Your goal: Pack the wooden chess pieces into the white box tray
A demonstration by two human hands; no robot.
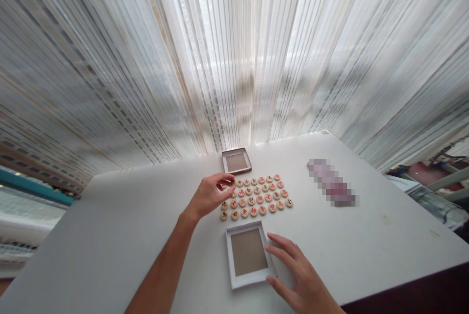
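While the left hand (211,194) seemingly pinches a disc (232,183), right hand (301,275) spread by brown-floored box (249,253), second brown-floored box (236,162) beyond

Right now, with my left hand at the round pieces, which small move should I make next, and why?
Perhaps pinch and lift the far-left corner piece: the left hand is right at it, though whether it grips the piece is unclear. The right hand is beside the near box, which lies open with its brown bottom showing.
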